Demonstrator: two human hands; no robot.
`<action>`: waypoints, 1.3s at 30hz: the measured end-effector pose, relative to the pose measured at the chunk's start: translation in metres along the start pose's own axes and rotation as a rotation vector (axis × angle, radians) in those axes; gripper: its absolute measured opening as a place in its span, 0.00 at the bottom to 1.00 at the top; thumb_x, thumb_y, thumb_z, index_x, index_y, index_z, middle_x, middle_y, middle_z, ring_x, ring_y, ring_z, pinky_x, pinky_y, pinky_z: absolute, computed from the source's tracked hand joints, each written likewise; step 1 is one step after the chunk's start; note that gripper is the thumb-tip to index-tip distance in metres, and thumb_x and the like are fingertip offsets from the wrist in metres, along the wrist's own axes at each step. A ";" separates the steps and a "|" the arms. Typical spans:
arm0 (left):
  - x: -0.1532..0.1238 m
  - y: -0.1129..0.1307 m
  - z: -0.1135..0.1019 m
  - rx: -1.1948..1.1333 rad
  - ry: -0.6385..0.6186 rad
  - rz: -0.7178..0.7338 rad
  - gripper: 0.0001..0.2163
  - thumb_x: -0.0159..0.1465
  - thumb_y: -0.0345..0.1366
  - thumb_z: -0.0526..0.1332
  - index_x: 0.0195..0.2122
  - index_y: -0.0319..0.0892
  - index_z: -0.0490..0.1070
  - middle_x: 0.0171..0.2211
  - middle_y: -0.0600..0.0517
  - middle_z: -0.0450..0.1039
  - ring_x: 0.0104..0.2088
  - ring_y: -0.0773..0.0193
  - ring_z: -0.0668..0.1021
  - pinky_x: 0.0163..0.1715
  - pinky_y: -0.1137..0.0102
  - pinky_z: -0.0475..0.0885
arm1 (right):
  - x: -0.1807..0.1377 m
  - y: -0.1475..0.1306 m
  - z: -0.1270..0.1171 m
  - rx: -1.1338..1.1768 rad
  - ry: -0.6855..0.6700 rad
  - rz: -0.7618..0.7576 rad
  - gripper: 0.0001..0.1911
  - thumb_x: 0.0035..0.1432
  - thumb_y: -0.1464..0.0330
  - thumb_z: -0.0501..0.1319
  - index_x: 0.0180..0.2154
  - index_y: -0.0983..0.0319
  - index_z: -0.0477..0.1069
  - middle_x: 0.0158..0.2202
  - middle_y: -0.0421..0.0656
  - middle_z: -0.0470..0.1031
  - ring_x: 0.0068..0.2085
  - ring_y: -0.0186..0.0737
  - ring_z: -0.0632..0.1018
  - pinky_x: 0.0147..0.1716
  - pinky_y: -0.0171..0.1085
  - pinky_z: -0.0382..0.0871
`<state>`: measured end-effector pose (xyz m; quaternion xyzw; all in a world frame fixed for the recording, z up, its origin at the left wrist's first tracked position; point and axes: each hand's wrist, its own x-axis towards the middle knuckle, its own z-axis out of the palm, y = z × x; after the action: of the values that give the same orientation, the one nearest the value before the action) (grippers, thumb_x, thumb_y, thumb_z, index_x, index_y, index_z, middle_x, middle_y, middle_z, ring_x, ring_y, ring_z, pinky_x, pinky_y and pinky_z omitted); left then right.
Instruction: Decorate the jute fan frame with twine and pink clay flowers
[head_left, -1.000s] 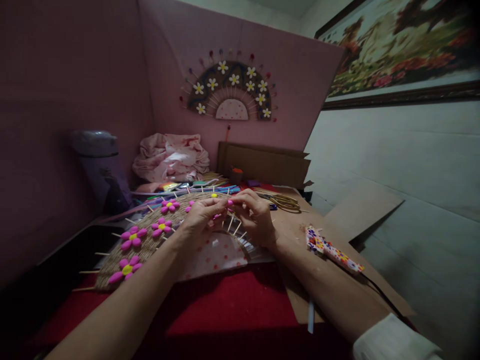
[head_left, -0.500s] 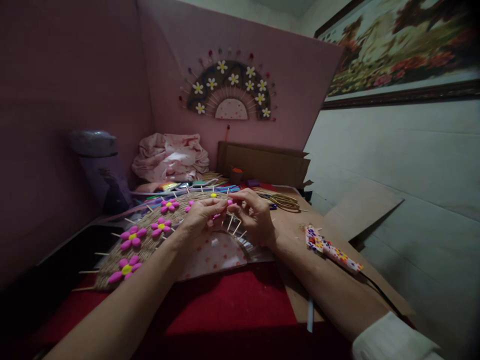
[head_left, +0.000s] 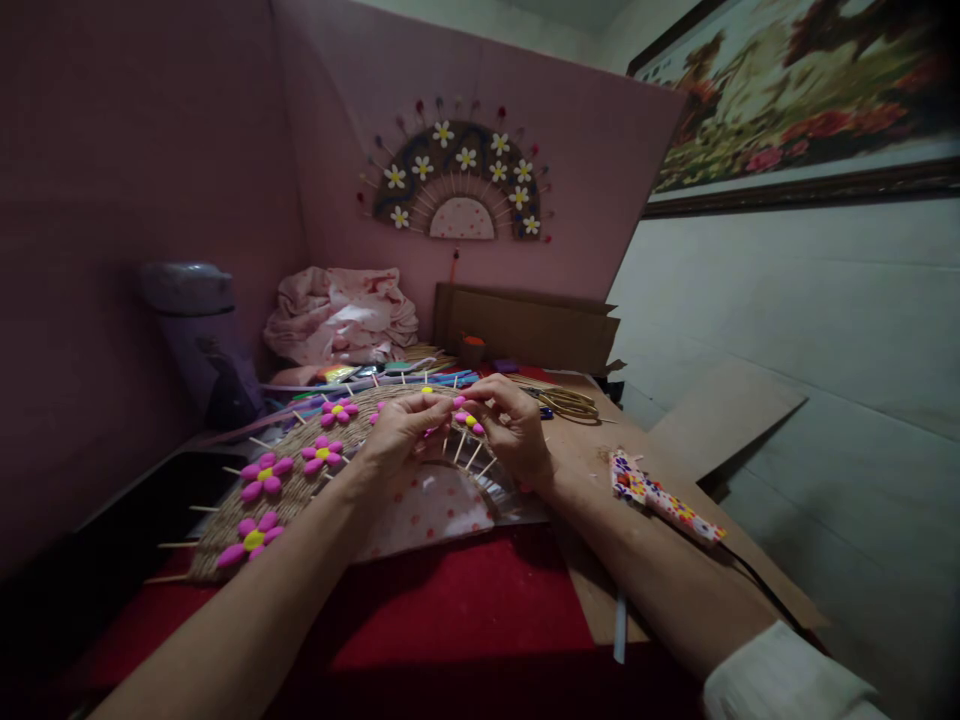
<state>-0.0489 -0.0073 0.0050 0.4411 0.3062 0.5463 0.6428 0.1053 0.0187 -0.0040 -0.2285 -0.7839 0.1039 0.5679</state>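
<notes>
Pink flowers (head_left: 262, 475) with yellow centres, red cloth (head_left: 465, 600), white-dotted pink half-disc (head_left: 435, 512)

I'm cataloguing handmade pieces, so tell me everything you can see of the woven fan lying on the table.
The woven fan is a half-round of tan straw-like cord wound over thin wooden sticks that jut past its rim. Its band carries pink flowers with yellow centres; a pale dotted half-disc fills the middle. It lies flat on the red cloth. At its top arc the left hand and right hand pinch a small pink flower.
</notes>
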 end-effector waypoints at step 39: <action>0.005 -0.021 0.007 1.872 0.168 0.745 0.14 0.64 0.35 0.53 0.27 0.40 0.75 0.27 0.47 0.74 0.36 0.57 0.71 0.29 0.68 0.62 | 0.010 0.075 -0.025 -0.444 -0.182 0.694 0.28 0.58 0.49 0.49 0.25 0.64 0.73 0.19 0.40 0.68 0.22 0.33 0.67 0.22 0.32 0.53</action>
<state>-0.0328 -0.0039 -0.0103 0.7957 0.4987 0.2819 -0.1967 0.1444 0.0870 -0.0190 -0.5856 -0.7109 0.1373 0.3645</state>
